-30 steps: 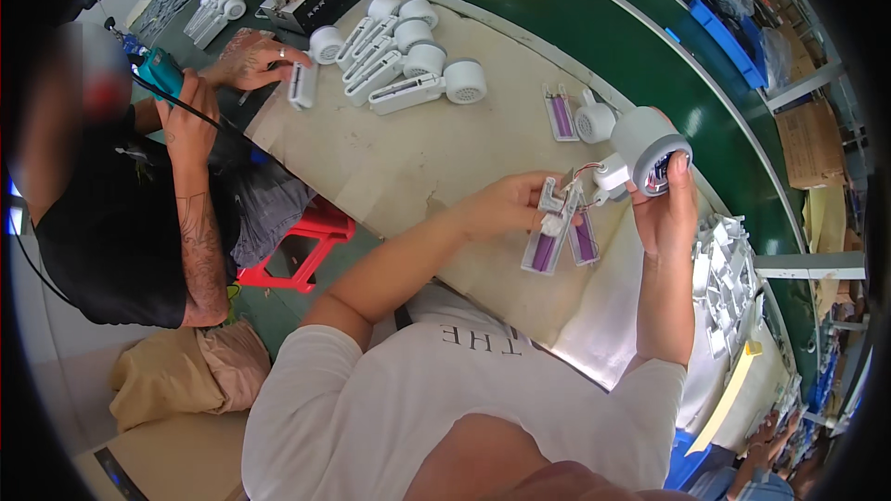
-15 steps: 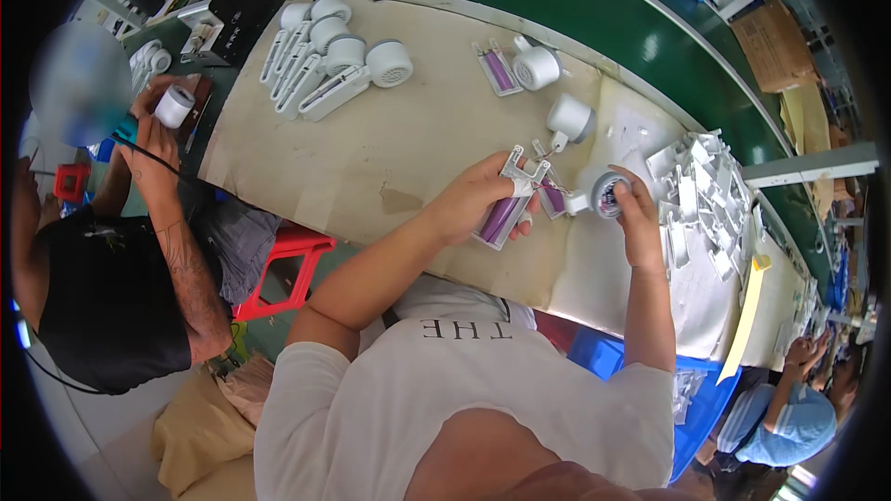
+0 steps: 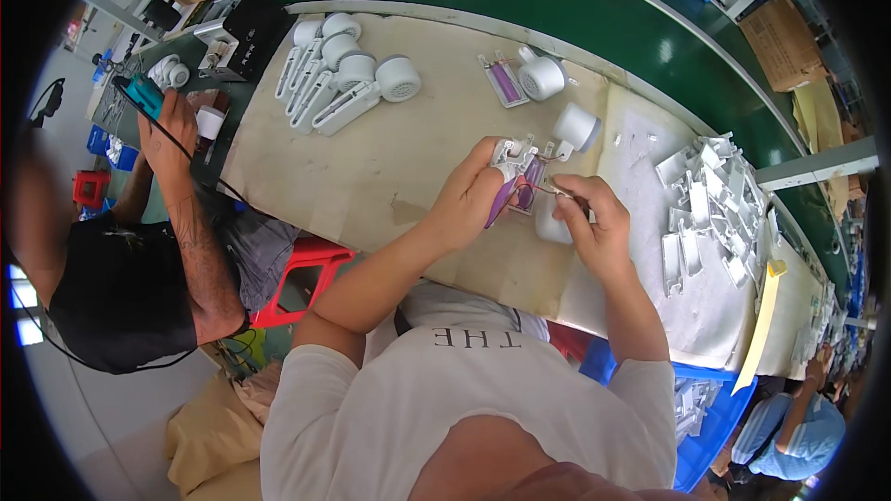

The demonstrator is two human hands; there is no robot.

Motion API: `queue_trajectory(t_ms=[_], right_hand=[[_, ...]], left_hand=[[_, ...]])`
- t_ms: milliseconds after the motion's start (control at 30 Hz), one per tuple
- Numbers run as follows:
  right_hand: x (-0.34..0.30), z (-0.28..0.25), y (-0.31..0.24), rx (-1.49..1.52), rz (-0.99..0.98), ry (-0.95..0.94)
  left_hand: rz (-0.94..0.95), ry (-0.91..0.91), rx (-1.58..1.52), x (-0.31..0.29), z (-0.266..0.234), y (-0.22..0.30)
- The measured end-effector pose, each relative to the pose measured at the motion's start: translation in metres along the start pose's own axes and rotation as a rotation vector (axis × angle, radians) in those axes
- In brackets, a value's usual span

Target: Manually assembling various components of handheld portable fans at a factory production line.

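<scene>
While the flat beige workbench [image 3: 325, 167] supports everything | left hand [image 3: 467, 193] grips white plastic handle shell with purple insert [image 3: 510, 161] above it; hold steady | white plastic cylinder [image 3: 551, 225] just under right hand [image 3: 596, 220] | right fingertips pinch thin reddish wire [image 3: 540, 188]; keep slack

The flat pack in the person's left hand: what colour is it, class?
The flat pack is purple, seen best in the head view.

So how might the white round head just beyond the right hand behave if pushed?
The white round head would probably roll or pivot, since its sides are curved. Its stubby neck juts to one side, so it may turn unevenly. The thin wires at the neck look floppy, so they'd likely bend and trail.
</scene>
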State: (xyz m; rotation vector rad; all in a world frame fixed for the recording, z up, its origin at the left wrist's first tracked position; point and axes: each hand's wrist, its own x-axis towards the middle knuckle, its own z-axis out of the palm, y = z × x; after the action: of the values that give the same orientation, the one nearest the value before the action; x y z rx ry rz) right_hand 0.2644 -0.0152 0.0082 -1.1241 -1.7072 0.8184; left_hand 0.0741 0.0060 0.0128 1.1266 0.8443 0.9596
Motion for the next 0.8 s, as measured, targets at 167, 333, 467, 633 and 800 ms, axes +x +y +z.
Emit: queue_trajectory(t_ms=[167,333,467,633,800], right_hand=[[0.006,0.008,-0.016,-0.075,-0.296,-0.015],[0.011,0.02,-0.02,-0.099,-0.507,-0.166],[0.013,0.023,-0.015,-0.114,-0.542,-0.13],[0.024,0.019,-0.007,-0.379,-0.272,0.164],[0.03,0.021,-0.014,-0.212,-0.467,0.269]], left_hand=[[0.03,-0.005,-0.129,0.003,-0.009,-0.004],[0.043,0.032,-0.186,0.005,-0.007,-0.004],[0.062,0.071,-0.166,0.008,-0.011,-0.007],[0.097,0.051,-0.212,0.008,-0.005,-0.006],[0.117,0.03,-0.214,0.01,0.005,0.0]])
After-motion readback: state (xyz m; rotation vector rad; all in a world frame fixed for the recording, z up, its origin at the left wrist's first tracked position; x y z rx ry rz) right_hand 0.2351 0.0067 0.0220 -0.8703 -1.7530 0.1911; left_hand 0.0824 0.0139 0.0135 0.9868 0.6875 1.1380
